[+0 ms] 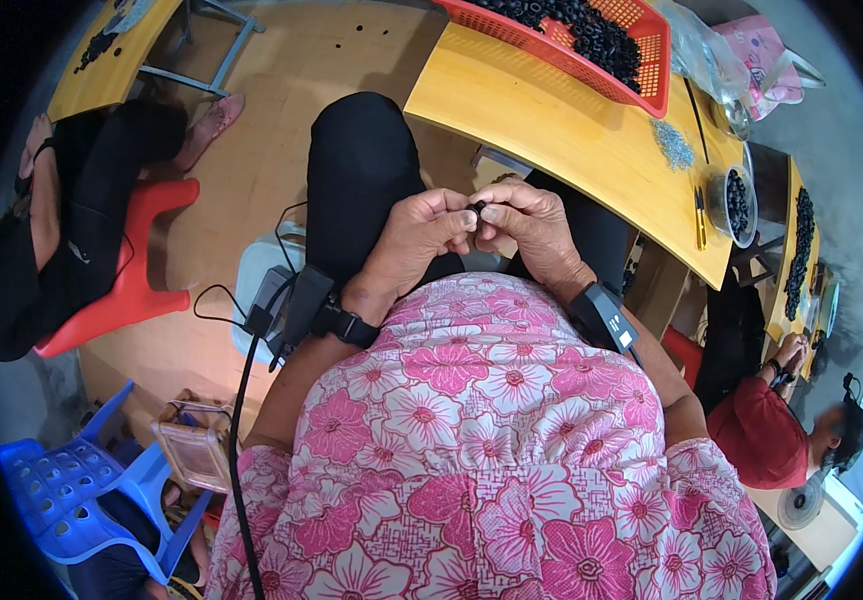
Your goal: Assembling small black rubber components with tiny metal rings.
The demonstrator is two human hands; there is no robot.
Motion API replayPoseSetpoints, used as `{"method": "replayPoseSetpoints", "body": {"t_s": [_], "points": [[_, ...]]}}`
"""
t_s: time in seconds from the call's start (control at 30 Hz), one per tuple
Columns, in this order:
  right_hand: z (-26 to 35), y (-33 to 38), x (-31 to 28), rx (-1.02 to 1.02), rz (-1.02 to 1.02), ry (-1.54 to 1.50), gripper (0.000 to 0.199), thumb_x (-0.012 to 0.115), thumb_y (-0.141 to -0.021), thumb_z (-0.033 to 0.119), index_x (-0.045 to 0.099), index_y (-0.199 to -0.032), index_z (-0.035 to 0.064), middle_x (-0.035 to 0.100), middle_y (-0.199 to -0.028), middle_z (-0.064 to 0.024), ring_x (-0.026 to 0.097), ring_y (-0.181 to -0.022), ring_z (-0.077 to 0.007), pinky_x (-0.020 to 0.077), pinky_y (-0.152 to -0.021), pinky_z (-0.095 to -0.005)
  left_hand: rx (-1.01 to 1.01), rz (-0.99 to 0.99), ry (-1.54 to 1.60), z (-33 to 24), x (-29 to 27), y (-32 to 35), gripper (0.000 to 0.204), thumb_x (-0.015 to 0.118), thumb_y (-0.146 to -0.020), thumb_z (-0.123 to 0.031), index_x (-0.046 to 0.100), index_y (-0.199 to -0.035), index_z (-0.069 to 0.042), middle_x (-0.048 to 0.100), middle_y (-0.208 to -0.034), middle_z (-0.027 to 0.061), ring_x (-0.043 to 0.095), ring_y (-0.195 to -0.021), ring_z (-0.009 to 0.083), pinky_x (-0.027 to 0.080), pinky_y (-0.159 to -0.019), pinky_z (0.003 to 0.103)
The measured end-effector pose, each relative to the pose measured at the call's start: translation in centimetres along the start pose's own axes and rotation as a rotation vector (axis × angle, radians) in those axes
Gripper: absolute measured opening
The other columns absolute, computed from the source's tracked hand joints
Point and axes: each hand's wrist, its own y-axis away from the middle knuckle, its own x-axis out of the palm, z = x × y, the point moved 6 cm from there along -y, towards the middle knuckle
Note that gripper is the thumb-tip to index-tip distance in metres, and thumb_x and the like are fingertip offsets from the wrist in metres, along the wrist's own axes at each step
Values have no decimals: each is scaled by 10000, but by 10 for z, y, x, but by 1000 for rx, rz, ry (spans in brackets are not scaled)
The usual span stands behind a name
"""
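Observation:
Over my lap, my left hand (414, 238) and my right hand (534, 226) meet, each with thumb and fingers pinched together. Between the fingertips sits a small black round part (478, 208), gripped from both sides. Its finer shape is hidden by the fingers. On the yellow table (552, 112) ahead to the right stands an orange-red plastic basket (655, 72) with many small black parts in it. Nearer its right end lie a heap of small silvery pieces (673, 146), a clear tub (748, 236) of black parts, and a yellow-and-black pen-like tool (700, 218).
A person on a red stool (142, 270) sits to my left; another in a red top (767, 430) works at a table at right. A blue plastic chair (77, 490) stands lower left. Plastic bags (752, 60) lie behind the basket. A black cable (242, 430) runs along my left side.

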Motion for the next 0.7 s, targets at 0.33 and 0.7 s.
{"method": "replayPoseSetpoints", "body": {"t_s": [0.33,0.7], "points": [[-6,0,-2,77,91,67,119,595,-866,78,654,-963,39,596,-696,7,536,-601,-33,357,-473,-157,-2,33,-116,1,0,2,143,610,-876,-139,584,-968,-32,607,-827,18,570,-680,66,473,-619,190],[-9,1,-3,155,60,27,130,573,-879,86,649,-977,47,614,-672,8,520,-571,-20,326,-453,-154,-14,-4,-109,2,-2,2,108,613,-865,-102,583,-945,-36,607,-816,23,578,-695,78,482,-637,193]]}}
